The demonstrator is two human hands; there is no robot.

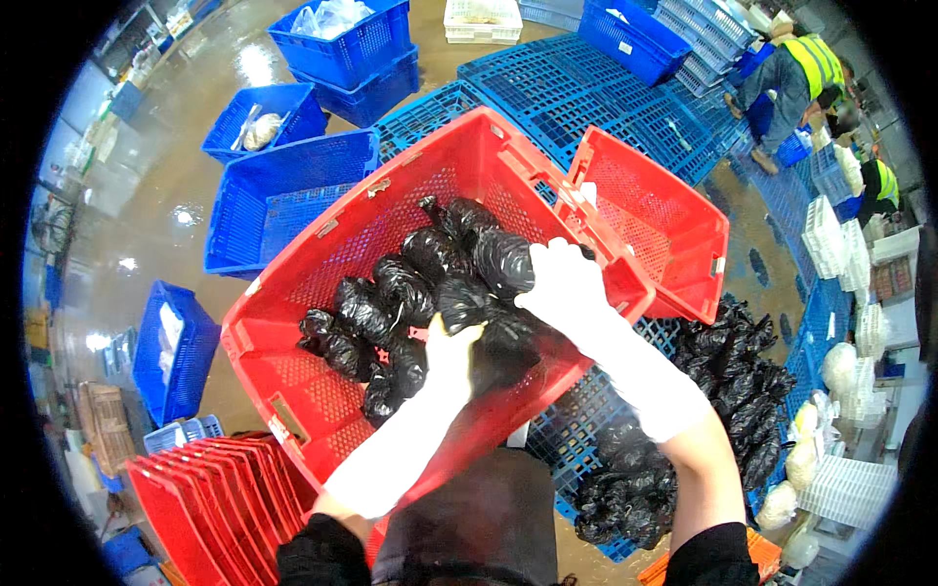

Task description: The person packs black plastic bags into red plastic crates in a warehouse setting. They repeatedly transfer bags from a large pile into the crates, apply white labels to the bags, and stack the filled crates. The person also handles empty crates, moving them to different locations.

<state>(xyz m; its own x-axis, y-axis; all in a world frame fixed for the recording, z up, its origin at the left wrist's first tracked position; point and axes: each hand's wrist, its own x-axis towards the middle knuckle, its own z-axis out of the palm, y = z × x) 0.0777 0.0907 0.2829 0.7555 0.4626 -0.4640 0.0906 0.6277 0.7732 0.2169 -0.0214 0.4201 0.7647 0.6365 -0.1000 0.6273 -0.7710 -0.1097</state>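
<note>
Before me a large red perforated plastic crate point(333, 399) sits tilted in view, holding several knotted black plastic bags point(363, 308). My right hand point(560, 282), in a white glove, grips a full black bag point(504, 262) near the crate's right wall. Lower down, my left hand point(451, 359), also gloved, has thumb and forefinger spread against another black bag point(462, 302). Its other fingers are hidden, so whether it grips that bag is unclear. What fills the bags cannot be seen.
A smaller red crate point(659, 212) adjoins the right side. More black bags point(722, 381) lie on blue plastic pallets point(564, 88). Blue crates point(293, 198) stand left, nested red crates point(212, 491) lower left. People in high-visibility vests point(813, 66) bend at upper right. The floor is wet.
</note>
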